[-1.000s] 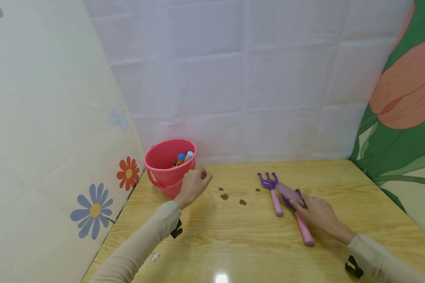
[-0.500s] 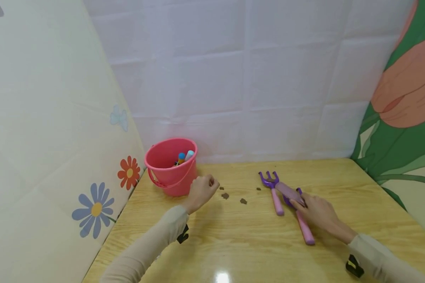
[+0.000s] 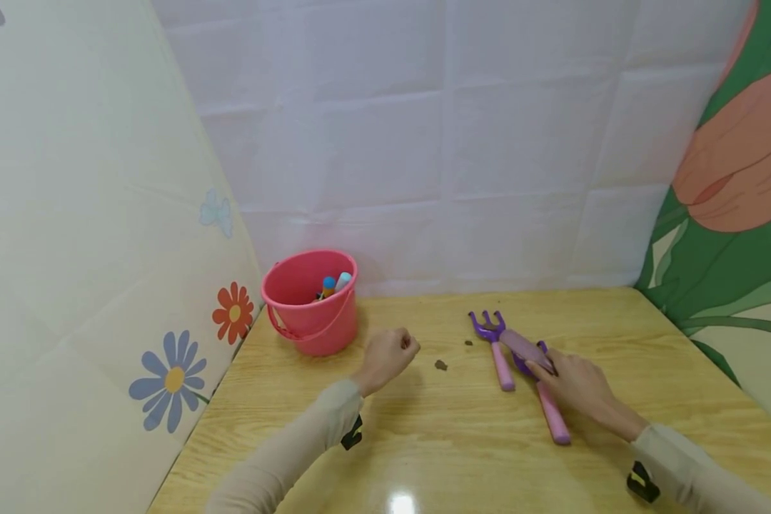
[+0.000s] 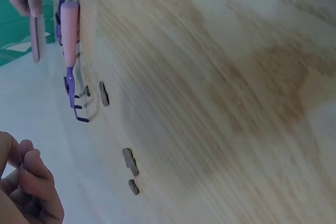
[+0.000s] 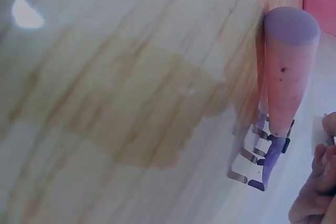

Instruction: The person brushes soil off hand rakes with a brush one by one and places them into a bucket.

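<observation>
My right hand (image 3: 575, 385) grips a mauve brush (image 3: 520, 348); pale bristles show along its side in the left wrist view. It hovers over a purple hand tool with a pink handle (image 3: 554, 414), whose head is mostly covered. Left of that lies a purple garden hand fork (image 3: 488, 330) with a pink handle (image 3: 502, 368). My left hand (image 3: 387, 355) is curled above the table, thumb close to the fingertips, and nothing shows in it. Beyond its fingers lie brown crumbs, one crumb (image 3: 441, 365) in the middle and several more in the left wrist view (image 4: 130, 162).
A pink bucket (image 3: 324, 335) stands at the back left. Inside it are a blue-and-orange item (image 3: 328, 285) and a pale blue item (image 3: 343, 280). Cloth walls (image 3: 385, 143) border the wooden table (image 3: 334, 428) at the back and sides.
My left hand has moved right, away from the bucket's front, and now covers the crumbs to its right in the head view. The right hand and brush have stayed put.
</observation>
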### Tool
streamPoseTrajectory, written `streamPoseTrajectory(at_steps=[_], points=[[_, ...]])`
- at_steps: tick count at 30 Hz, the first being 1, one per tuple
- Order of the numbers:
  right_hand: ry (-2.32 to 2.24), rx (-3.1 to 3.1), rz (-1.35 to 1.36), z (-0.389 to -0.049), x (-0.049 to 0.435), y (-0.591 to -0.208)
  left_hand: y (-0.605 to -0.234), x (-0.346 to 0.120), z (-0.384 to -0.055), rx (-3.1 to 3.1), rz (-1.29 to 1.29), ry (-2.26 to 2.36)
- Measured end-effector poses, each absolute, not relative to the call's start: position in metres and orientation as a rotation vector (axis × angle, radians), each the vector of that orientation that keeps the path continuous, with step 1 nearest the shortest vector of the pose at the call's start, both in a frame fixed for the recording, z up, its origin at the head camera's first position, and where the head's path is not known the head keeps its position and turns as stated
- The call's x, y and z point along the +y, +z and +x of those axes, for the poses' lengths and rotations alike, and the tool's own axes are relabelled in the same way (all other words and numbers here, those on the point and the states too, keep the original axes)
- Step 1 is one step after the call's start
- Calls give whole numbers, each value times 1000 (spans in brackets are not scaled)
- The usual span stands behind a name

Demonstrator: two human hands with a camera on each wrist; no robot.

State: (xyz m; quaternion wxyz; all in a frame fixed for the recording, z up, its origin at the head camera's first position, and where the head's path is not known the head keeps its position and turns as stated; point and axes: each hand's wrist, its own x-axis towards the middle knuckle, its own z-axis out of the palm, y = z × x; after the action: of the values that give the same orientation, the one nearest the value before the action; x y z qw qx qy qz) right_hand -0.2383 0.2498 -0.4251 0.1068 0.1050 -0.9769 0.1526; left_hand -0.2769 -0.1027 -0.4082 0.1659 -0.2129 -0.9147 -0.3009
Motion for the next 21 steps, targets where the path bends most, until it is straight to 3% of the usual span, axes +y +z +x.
streamPoseTrajectory(at_steps=[21], points=[[433,-2823,283,-235,255,-423,-425,-65,-270,-2697,-617,-1159]])
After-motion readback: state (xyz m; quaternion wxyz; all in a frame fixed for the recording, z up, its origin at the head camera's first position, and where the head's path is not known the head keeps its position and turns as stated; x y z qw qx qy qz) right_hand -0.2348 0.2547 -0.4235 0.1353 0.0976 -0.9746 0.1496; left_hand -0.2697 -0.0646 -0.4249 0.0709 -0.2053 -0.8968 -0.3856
